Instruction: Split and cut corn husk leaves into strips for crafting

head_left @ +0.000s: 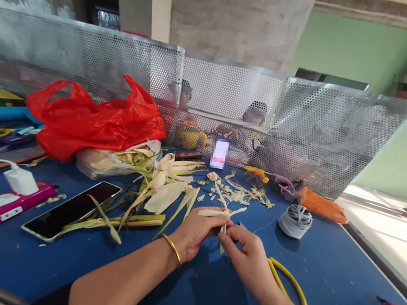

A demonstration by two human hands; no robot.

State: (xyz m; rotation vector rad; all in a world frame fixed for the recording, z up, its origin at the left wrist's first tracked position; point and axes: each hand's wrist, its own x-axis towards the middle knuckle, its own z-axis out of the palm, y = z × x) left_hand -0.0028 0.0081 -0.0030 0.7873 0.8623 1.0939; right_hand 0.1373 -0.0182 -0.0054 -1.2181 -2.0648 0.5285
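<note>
Pale corn husk strips (217,214) cross one another between my two hands, above the blue table. My left hand (196,225) is closed, pinching the strips between thumb and fingers. Close against it, my right hand (245,248) pinches the lower end of a strip that hangs down. Something thin and metallic shows by the right fingers, too small to make out. A loose pile of dried corn husks (166,195) lies beyond my left hand. Small husk scraps (243,191) are scattered past both hands. A ball of white and dark thread (295,221) sits right of my right hand.
A smartphone (72,209) and purple power strip (8,202) lie at left. A red plastic bag (97,119) rests behind the husks. Perforated metal panels (231,93) border the table's far side. A yellow cord loop (296,288) and orange item (323,205) lie at right.
</note>
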